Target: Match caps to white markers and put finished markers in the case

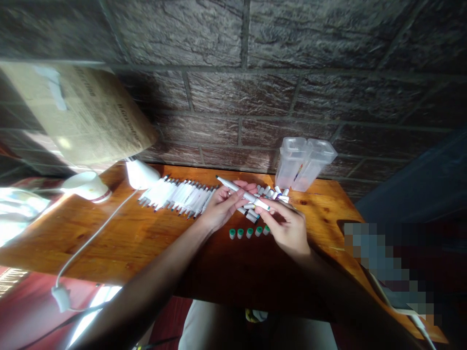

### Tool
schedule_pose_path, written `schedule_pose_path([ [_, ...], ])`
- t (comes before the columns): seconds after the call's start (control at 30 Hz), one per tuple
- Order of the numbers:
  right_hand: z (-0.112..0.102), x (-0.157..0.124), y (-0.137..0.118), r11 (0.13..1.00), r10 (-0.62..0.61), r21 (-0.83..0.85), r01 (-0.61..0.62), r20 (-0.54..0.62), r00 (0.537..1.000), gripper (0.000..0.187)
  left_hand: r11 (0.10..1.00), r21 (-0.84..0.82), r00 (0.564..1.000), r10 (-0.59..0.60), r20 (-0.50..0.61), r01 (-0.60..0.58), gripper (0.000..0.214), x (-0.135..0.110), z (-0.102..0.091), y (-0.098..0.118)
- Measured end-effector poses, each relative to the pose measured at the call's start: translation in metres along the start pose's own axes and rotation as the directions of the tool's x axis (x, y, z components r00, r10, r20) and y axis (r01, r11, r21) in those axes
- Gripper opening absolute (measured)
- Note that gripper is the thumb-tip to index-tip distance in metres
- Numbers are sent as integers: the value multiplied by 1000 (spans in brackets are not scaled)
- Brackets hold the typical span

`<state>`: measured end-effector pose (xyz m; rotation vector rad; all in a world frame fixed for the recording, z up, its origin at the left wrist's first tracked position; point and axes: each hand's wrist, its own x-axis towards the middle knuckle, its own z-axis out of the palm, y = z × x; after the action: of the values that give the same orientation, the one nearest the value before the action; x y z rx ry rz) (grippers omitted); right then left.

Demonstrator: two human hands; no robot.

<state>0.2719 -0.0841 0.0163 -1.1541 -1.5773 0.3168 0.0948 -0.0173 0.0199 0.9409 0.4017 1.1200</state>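
My left hand (pixel 220 209) is closed around the barrel of a white marker (pixel 233 186), which slants down to the right over the table. At the marker's lower right end, the fingers of my right hand (pixel 292 227) pinch a white cap (pixel 263 205) with a green tip. Whether that cap is fully seated cannot be told. Just below my hands, several green-topped caps (pixel 249 233) stand upright in a row. A pile of loose caps (pixel 270 193) lies behind my hands, partly hidden by them. Many white markers (pixel 182 197) lie side by side to the left.
Two clear plastic containers (pixel 304 165) stand at the back right against the stone wall (pixel 219 131). On the left are a lamp (pixel 140 173) with a paper shade, a paper cup (pixel 87 186) and a white cord (pixel 95 234) crossing the wooden table (pixel 146 248). A pixelated device lies at the right edge.
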Motion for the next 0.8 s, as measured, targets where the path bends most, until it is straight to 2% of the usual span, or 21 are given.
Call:
schedule_pose_path([
  [0.13, 1, -1, -1, 989, 85, 124, -87, 19, 996, 22, 1000, 6, 1000, -5, 23, 5, 31, -1, -1, 3],
  [0.33, 6, 0, 2, 918, 194, 332, -219, 107, 975, 21, 999, -32, 1000, -11, 12, 11, 37, -2, 1, 7],
  [0.67, 5, 3, 0, 895, 233, 354, -271, 145, 962, 24, 999, -51, 1000, -9, -12, 8, 35, -2, 3, 6],
  [0.8, 5, 3, 2, 900, 229, 347, -265, 143, 963, 26, 999, -46, 1000, -11, 20, 12, 25, -1, 3, 6],
])
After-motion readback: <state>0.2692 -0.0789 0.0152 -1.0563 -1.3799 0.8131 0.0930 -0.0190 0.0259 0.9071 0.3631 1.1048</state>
